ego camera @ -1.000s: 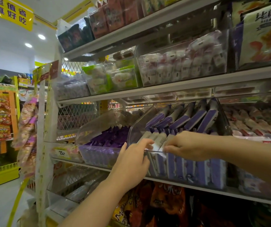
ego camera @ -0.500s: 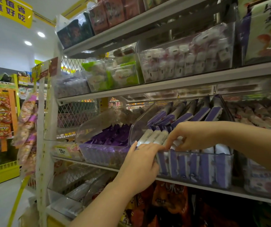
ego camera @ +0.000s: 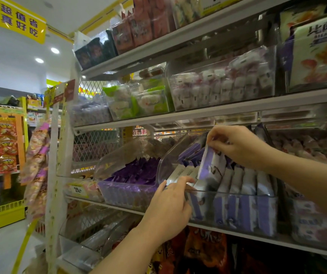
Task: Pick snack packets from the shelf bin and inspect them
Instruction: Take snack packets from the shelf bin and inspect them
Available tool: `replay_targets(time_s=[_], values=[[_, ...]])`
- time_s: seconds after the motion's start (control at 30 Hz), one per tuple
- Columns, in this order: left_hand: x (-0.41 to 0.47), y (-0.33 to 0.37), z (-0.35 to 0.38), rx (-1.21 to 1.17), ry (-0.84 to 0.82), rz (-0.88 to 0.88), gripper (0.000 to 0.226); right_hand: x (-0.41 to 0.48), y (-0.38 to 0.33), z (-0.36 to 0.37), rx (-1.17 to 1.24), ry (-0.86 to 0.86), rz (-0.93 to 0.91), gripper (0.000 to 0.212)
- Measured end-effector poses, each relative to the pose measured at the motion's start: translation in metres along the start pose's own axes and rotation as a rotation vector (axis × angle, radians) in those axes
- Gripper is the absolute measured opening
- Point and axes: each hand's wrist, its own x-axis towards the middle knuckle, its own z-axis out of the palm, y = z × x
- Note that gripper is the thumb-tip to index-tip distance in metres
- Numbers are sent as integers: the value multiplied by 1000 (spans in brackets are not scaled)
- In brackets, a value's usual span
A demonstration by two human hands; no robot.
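Our right hand (ego camera: 235, 147) pinches the top seam of a purple-and-white snack packet (ego camera: 212, 167), holding it half out of its row, we judge for a closer look. Our left hand (ego camera: 170, 206) lays relaxed fingers on the front rim of the clear plastic shelf bin (ego camera: 237, 194), likely steadying it. The other glossy, flat packets (ego camera: 247, 180) stand on edge, tightly filed, and the bin sits on a grey metal shelf (ego camera: 237, 233).

One shelf (ego camera: 257, 237) carries clear bins (ego camera: 237, 194) — packets (ego camera: 247, 178) inside.
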Motion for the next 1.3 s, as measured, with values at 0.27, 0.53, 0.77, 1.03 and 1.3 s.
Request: replay_targets(time_s=[0.27, 0.53, 0.77, 1.03, 1.3], values=[[5, 9, -20, -455, 45, -185, 38, 0, -40, -4, 196, 403, -16, 10], [-19, -14, -82, -1360, 105, -524, 72, -22, -93, 54, 438, 338, -160, 16], [-74, -62, -82, -1212, 307, -611, 20, -57, -123, 137, 724, 178, -35, 10], [-155, -130, -27, -1127, 166, -643, 42, -79, -136, 232, 1233, -241, 595, 49], [-191, -166, 13, -1037, 232, -833, 39, -110, -125, 308, 1420, -319, 717, 34]])
